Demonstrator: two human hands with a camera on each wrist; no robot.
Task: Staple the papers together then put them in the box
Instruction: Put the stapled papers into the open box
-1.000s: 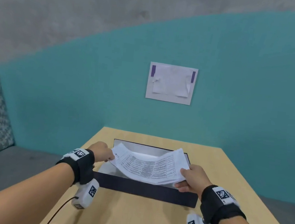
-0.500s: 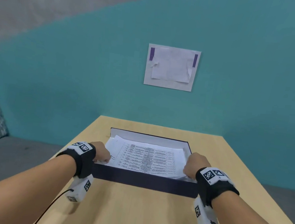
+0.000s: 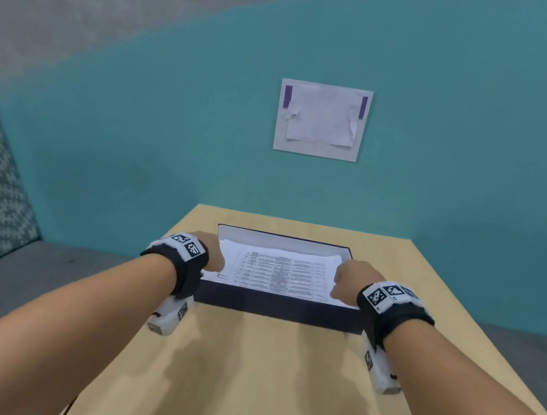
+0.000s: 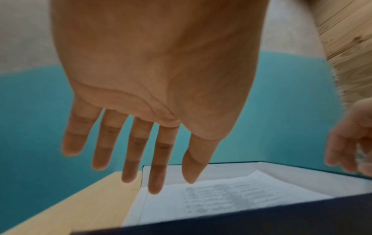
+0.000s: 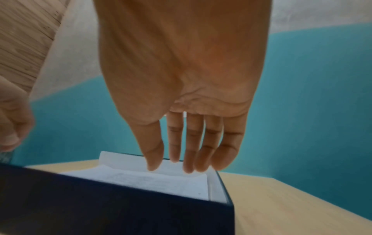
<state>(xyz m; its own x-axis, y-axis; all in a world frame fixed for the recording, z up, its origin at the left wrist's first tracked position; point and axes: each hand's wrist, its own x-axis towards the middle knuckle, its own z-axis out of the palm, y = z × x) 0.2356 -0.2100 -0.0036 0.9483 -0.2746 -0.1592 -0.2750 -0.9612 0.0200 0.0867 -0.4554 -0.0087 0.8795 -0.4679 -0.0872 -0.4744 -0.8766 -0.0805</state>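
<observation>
While its fingers (image 4: 138, 152) hang straight and slightly spread, the left hand (image 4: 153, 76) holds nothing and hovers above the left end of the box (image 3: 277, 308), palm down, with the fingertips over the near-left corner of the papers (image 3: 278, 272); no contact with the sheet shows in the left wrist view. Opposite it, the right hand (image 5: 181, 82) is likewise relaxed and empty, its fingers (image 5: 193, 143) extended and close together, pointing down toward the right end of the box, just above the sheets. Seen from the head camera, both hands sit at the box's two short ends, the left one (image 3: 209, 251) at the left edge and the right one (image 3: 352, 279) at the right edge, each wrist wrapped in a black band with white tags. Between them the papers lie flat inside the box, printed side up with a table of text, nearly filling its white interior; a corner on the right curls up slightly against the inner wall. Dark blue outside, the box rests on a light wooden table (image 3: 263, 376), toward the far edge. Behind the table stands a teal wall (image 3: 138, 123) with a white sheet (image 3: 323, 121) taped to it.
</observation>
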